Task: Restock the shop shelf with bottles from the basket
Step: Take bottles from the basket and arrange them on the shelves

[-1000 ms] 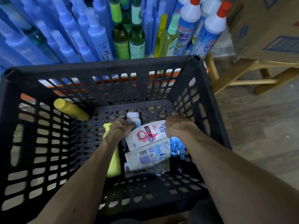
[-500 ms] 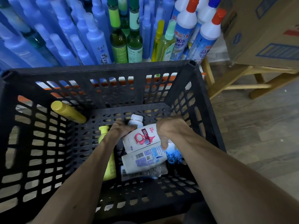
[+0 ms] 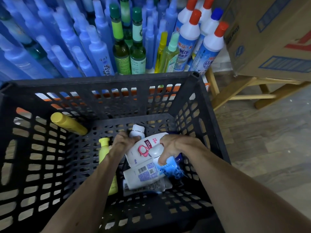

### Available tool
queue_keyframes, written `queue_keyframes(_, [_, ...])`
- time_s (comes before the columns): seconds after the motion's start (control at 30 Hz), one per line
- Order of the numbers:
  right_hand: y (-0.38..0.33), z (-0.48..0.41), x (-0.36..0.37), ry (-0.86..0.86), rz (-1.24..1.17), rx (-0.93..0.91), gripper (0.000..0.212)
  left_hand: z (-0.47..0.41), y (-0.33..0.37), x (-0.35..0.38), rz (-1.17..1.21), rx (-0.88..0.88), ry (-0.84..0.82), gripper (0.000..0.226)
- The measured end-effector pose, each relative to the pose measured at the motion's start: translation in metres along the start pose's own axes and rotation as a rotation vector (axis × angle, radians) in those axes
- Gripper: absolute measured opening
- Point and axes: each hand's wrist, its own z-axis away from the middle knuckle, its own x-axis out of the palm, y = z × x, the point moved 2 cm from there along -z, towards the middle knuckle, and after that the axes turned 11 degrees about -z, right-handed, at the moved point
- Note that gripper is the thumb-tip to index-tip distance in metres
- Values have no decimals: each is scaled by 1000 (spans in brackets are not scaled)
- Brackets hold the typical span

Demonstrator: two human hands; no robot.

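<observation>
1. Black plastic basket (image 3: 107, 84), lattice-walled, standing before the shop shelf (image 3: 168, 90); loose bottles lying on its floor toward the right wall.
2. Left hand (image 3: 123, 142) closed around the neck end of a white bottle with a pink emblem (image 3: 143, 152), itself lying flat on top of the pile.
3. Right hand (image 3: 175, 147) curled over a blue-and-white bottle (image 3: 170, 167), fingers (image 3: 164, 159) pressed on its shoulder just below the white cap; bottle tilted, cap toward the far wall.
4. Handling, as judged: smooth rigid plastic, probably moderately heavy if full, liable to slip on the glossy label; best taken around the waist or the shoulder, not by the cap.
5. Yellow bottle (image 3: 102, 150) along the left forearm, largely covered by it; a second, darker yellow bottle (image 3: 69, 123) leaning in the far left corner.
6. Barcoded white bottle (image 3: 143, 175) beneath the two held; a further one under it mostly hidden, kind uncertain.
7. Small white-capped bottle (image 3: 138, 130) behind the left hand, body concealed.
8. Label text too small to read; palms and thumbs out of sight.
</observation>
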Motion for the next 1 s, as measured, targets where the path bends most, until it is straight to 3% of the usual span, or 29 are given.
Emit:
queue_keyframes(0.17, [3, 2, -4, 157, -351, -151, 37, 14, -4, -19, 118, 141, 56, 23])
queue_keyframes(0.37, [-9, 21, -13, 401, -777, -312, 58, 55, 22, -89, 32, 331, 155, 18])
queue_keyframes(0.5, [-35, 84, -25, 503, -891, -401, 36, 116, 50, -155, 125, 404, 226, 9])
queue_keyframes(0.67, [-67, 211, -66, 549, -940, -490, 33, 234, 98, -240, 229, 410, 202, 10])
queue_keyframes(0.77, [-85, 307, -99, 565, -968, -531, 31, 313, 130, -296, 228, 374, 162, 22])
queue_keyframes(1.0, [-133, 557, -190, 588, -919, -597, 41, 517, 233, -446, 227, 387, 128, 16])
